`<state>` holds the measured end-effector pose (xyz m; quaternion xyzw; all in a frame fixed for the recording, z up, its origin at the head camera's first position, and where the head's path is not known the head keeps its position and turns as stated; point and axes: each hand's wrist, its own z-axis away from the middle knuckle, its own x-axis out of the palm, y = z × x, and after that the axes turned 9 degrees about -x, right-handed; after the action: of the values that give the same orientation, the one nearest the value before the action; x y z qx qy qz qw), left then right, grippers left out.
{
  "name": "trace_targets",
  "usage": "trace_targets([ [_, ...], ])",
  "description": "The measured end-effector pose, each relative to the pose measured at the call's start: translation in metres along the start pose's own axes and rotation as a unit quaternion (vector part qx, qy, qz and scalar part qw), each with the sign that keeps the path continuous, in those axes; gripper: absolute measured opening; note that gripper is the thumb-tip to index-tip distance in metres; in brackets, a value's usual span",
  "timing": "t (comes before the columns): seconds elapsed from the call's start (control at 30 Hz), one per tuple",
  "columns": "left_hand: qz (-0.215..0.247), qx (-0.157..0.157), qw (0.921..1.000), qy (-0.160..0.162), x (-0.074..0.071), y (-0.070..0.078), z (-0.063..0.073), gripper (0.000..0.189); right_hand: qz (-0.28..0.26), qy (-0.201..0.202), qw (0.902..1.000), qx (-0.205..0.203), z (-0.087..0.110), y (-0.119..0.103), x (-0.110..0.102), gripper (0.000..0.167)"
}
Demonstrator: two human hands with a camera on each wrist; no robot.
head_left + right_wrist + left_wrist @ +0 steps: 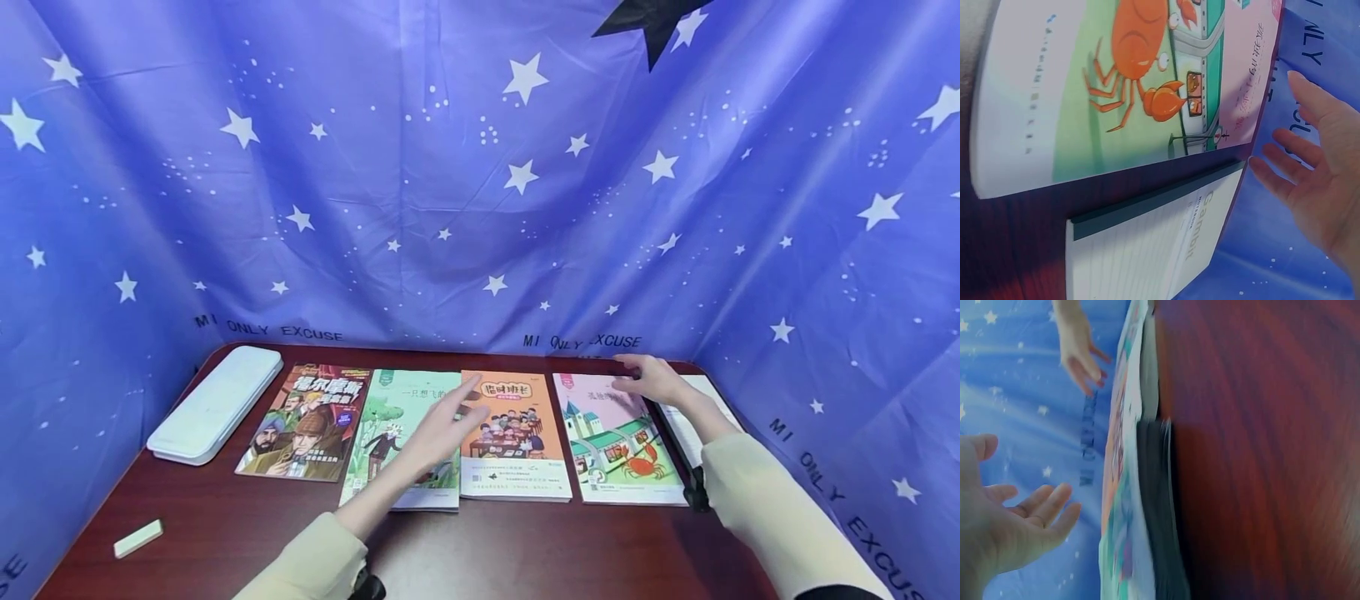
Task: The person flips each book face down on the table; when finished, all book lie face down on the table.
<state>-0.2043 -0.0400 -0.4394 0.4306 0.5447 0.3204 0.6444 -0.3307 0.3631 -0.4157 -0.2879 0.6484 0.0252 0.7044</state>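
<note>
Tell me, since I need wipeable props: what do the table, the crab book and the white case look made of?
Table: dark red-brown wood or wood-look laminate, faint grain, low sheen. Crab book: paper with a smooth printed cover, apparently slightly glossy. White case: likely matte plastic, with rounded edges.

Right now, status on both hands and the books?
Left hand open above green book. Right hand open over pink crab book. Neither grips. Nothing blocking.
</note>
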Motion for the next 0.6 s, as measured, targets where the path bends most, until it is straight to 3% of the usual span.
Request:
trace_targets([
  [0.2, 0.025, -0.002, 0.9984, -0.050, 0.028, 0.007, 0.011, 0.068, 0.000, -0.010, 0.9999, 0.006, -0.003, 0.003, 0.001, 0.060],
  [0.4, 0.040, 0.005, 0.9962, -0.077, 0.049, 0.014, 0.025, 0.059, -0.007, -0.024, 0.9996, 0.009, -0.007, -0.001, 0.003, 0.060],
  [0.5, 0.077, -0.009, 0.9917, -0.103, 0.059, 0.019, 0.034, 0.057, -0.004, -0.029, 0.9994, 0.019, -0.008, -0.002, 0.005, 0.061],
  [0.6, 0.134, -0.034, 0.9820, -0.129, 0.070, 0.025, 0.042, 0.056, 0.002, -0.034, 0.9990, 0.027, -0.010, -0.001, 0.006, 0.061],
])
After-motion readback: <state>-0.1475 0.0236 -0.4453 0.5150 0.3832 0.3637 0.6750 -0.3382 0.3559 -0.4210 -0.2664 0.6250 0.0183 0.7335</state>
